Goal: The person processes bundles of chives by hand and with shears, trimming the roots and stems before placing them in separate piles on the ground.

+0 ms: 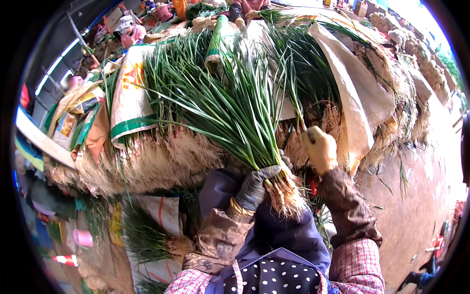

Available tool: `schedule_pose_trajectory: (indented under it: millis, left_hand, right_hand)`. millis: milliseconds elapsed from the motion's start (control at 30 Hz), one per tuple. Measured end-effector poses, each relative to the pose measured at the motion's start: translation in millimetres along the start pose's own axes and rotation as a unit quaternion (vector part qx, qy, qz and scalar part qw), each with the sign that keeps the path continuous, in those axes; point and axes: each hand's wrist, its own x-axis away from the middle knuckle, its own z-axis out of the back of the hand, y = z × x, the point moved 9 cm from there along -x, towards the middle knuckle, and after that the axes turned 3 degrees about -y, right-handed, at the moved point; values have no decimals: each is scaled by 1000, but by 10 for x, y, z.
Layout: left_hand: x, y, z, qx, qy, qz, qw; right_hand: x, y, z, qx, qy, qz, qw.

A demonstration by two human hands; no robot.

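My left hand (pixel 254 185), in a dark grey glove, is wrapped round the lower stems of a large bunch of spring onions (pixel 245 117). Its long green leaves fan up and to the left, and its pale roots hang below the fist over my lap. To the right, my right hand (pixel 320 149), in a pale yellow glove, is closed on the base of a few spring onion stalks (pixel 296 105) at the edge of the heap. Behind both hands lies that heap of spring onions (pixel 171 73), roots toward me, partly covered by white sacks (pixel 134 93).
A loose white sack flap (pixel 342 93) hangs over the heap's right part. Another bundle of greens (pixel 154 232) lies on a sack low at left, near a pink roll (pixel 82 238). Co-workers (pixel 249 6) sit across the heap. Brown floor (pixel 406 210) stretches along the right.
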Motion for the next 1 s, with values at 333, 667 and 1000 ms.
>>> schedule_pose_trajectory:
  millis: [333, 667, 1000]
  left_hand:
    - [4, -62, -3, -5, 26, 15, 1000]
    - [48, -26, -16, 46, 23, 5, 999]
    - [42, -27, -201, 91, -151, -24, 984]
  right_hand:
    - [575, -34, -381, -353, -259, -2, 899]
    - [307, -412, -897, -724, -269, -189, 607]
    - [266, 355, -689, -493, -79, -175, 849]
